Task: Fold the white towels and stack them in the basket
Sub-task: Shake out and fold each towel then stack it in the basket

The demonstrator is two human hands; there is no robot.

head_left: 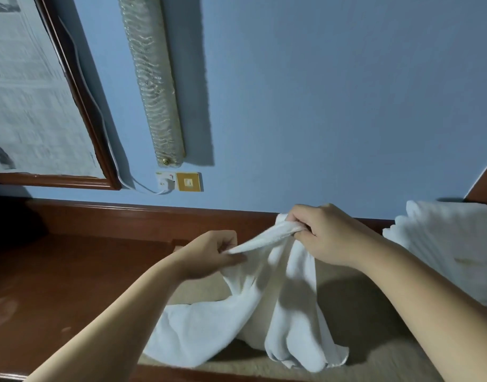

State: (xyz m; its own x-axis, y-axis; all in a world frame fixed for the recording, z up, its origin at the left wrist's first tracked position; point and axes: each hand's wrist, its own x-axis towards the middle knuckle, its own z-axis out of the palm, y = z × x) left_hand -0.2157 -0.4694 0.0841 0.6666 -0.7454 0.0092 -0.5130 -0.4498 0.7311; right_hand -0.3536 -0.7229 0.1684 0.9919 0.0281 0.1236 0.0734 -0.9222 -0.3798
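Observation:
A white towel (278, 307) hangs crumpled from both my hands above a beige mat (355, 299) on the wooden desk. My left hand (209, 252) pinches its upper edge between thumb and fingers. My right hand (325, 232), a little higher and to the right, grips the same edge in curled fingers. The towel's lower folds lie bunched on the mat. A pile of more white towels (446, 244) sits at the right. No basket is in view.
The brown wooden desk (71, 271) stretches to the left, with a raised wooden ledge along the blue wall. On the wall are a framed picture (38, 92), a long glass lamp (151, 78) and a socket (179, 181) with a white cable.

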